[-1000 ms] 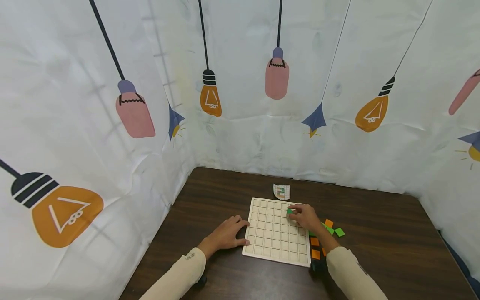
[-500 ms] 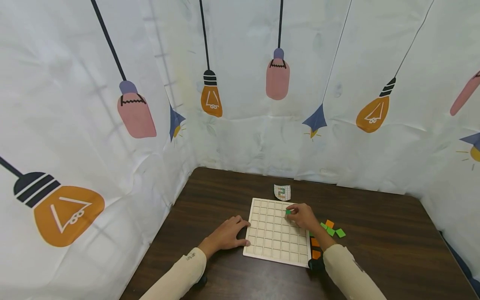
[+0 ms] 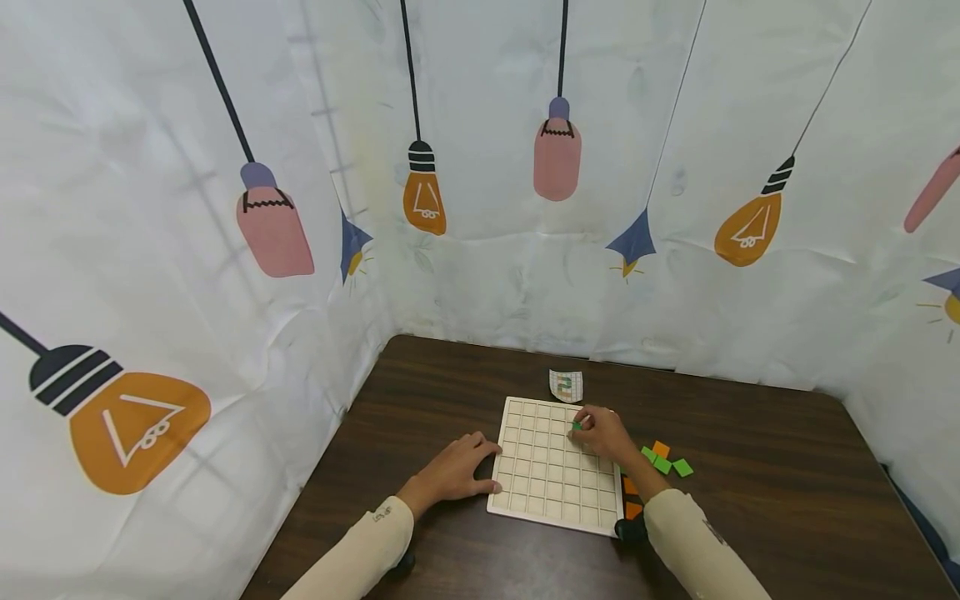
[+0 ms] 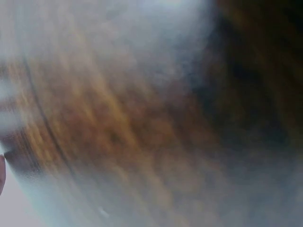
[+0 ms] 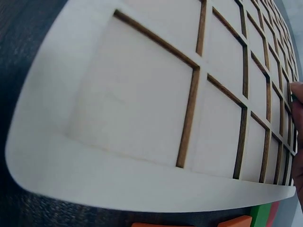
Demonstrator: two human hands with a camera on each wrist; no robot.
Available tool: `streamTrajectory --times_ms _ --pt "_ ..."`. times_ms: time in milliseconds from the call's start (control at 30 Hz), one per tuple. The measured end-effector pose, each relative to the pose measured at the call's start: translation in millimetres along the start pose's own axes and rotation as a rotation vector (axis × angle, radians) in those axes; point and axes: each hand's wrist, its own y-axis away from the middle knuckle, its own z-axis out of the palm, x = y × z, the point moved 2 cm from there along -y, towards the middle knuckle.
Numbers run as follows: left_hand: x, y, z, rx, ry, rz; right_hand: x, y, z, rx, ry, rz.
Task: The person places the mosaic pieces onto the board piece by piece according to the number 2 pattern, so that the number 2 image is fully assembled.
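Note:
A pale wooden grid board (image 3: 551,467) with square recesses lies on the table. Over its far right part, my right hand (image 3: 606,435) pinches a small green square tile (image 3: 577,425) between thumb and fingers. At the board's left edge my left hand (image 3: 456,468) rests, thumb and fingers spread apart and touching the rim. In the right wrist view the board's corner (image 5: 128,94) fills most of the picture, with part of the right hand (image 5: 297,127) at the right border. The left wrist view is blurred, mostly brown table.
Loose green tiles (image 3: 682,467) and orange tiles (image 3: 661,449) lie right of the board, some partly hidden by the right forearm. Behind the board sits a small paper card (image 3: 566,386) with a coloured grid pattern. A printed white curtain (image 3: 480,283) hangs around the dark table (image 3: 750,467).
My right hand has shifted slightly left with the green tile, then stays almost in place over the board. The left hand has kept its place at the board's edge.

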Motion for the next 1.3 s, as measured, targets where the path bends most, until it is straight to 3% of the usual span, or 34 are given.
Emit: streamTrajectory --times_ms 467,767,1033,1300 --pt "0.9 0.6 0.6 -0.006 0.015 -0.008 0.6 3.2 0.3 0.023 0.038 -0.022" --pt "1.8 0.8 -0.6 -0.003 0.02 -0.011 0.6 2.3 0.7 0.039 0.007 -0.028" --pt "2.2 0.9 -0.4 -0.003 0.019 -0.011 -0.5 1.5 3.5 0.087 0.083 -0.06" --pt "1.2 0.4 0.5 0.001 0.019 -0.013 -2.5 3.9 1.4 0.091 0.116 -0.042"
